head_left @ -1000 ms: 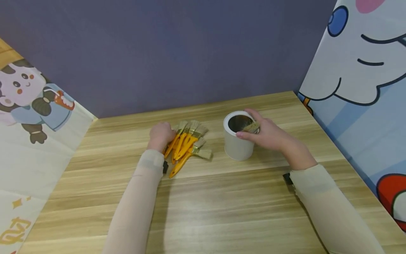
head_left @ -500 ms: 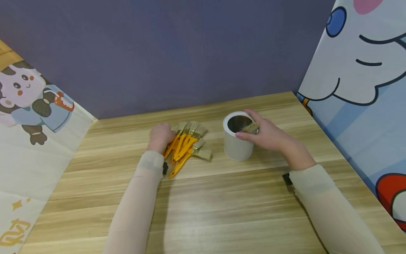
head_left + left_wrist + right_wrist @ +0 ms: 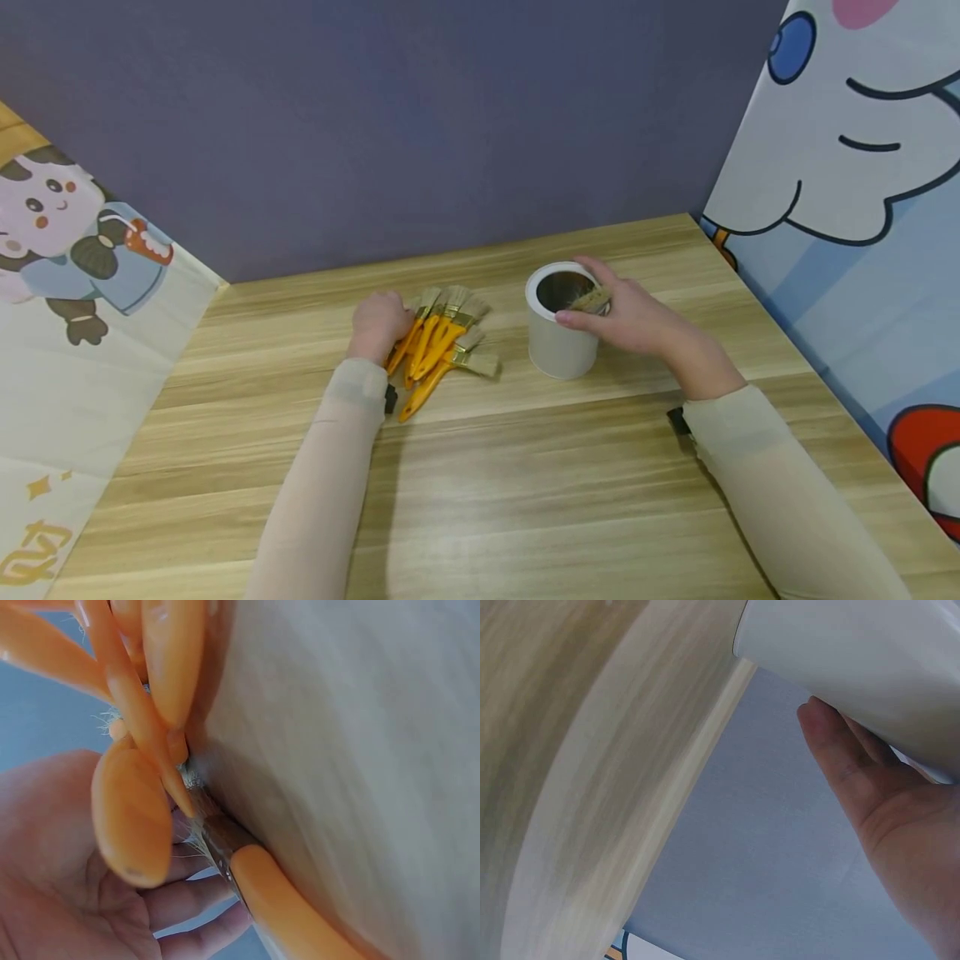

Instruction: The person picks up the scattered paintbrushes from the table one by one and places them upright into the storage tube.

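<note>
One can [image 3: 561,350] stands clasped in right grip [image 3: 636,315]; left grip [image 3: 380,320] touches brushes [image 3: 442,345], closure unclear

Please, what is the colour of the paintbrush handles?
The paintbrush handles are orange; the left wrist view shows them best.

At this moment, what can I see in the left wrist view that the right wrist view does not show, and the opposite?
Only the left wrist view shows the orange-handled brushes, lying crossed over one another, and the left hand beside them.

Only the right wrist view shows the can, the right hand at its side, and a small corner of the printed panel at the bottom.

Both show part of the wooden table and the grey-blue wall.
</note>
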A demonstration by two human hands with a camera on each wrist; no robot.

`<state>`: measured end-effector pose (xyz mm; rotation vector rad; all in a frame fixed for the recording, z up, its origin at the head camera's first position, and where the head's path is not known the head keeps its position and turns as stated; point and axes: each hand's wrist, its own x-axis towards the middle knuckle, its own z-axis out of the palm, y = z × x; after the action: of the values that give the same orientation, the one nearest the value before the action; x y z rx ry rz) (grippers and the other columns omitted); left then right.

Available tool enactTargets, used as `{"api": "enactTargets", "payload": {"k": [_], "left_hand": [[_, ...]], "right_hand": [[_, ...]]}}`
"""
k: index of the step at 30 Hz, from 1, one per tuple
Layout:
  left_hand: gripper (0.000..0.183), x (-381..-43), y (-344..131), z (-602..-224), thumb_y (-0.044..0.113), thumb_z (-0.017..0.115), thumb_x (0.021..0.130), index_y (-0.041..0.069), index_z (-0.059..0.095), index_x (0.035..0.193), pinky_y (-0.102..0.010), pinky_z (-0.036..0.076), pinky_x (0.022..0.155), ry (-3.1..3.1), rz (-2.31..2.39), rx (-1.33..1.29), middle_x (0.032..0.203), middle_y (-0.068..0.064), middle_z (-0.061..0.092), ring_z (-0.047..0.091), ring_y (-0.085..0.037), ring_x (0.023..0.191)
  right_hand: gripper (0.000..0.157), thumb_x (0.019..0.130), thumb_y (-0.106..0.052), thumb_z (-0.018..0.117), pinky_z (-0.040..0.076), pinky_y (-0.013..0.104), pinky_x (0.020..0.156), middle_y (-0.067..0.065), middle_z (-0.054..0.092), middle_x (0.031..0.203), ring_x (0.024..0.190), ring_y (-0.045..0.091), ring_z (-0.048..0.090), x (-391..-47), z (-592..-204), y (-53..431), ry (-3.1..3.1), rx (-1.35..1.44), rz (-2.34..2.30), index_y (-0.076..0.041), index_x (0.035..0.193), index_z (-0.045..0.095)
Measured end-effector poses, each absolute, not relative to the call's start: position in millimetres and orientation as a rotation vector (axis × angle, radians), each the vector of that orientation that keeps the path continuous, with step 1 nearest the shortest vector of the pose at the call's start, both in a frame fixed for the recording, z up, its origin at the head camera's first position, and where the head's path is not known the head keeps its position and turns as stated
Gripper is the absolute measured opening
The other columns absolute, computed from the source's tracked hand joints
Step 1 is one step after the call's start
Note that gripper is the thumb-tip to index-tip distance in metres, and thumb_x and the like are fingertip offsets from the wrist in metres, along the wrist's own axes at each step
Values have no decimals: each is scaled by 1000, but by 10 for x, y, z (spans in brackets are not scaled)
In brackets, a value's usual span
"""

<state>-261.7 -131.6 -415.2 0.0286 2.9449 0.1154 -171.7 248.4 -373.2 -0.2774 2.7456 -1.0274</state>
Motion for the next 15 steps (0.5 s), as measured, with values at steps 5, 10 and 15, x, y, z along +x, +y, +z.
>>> {"api": "enactTargets", "payload": {"k": [5,10,15], "left_hand": [[41,-2603,-1324,-4166,35,52,111,-1,70,118,-46,59,76,2953,105,40,109,-22,73,67,-32,87],[40,-2602,-1328,-4169,36,51,110,1,70,111,-44,58,72,2942,122,24,105,-21,72,66,-31,86],[40,-2615,-1329,-4169,37,50,110,3,69,100,-43,57,68,2945,115,22,105,-22,72,64,-31,85]], "right_hand": [[105,92,-72,69,39,74,115,31,36,167,153,55,36,-1717,-3739,2484,2746,-285,-1034,-35,171,11],[104,92,-71,69,39,73,116,29,36,168,152,53,39,-1720,-3733,2480,2742,-298,-1046,-34,171,12],[104,92,-70,70,39,73,116,29,36,168,153,52,39,-1727,-3739,2487,2738,-299,-1056,-34,171,12]]}}
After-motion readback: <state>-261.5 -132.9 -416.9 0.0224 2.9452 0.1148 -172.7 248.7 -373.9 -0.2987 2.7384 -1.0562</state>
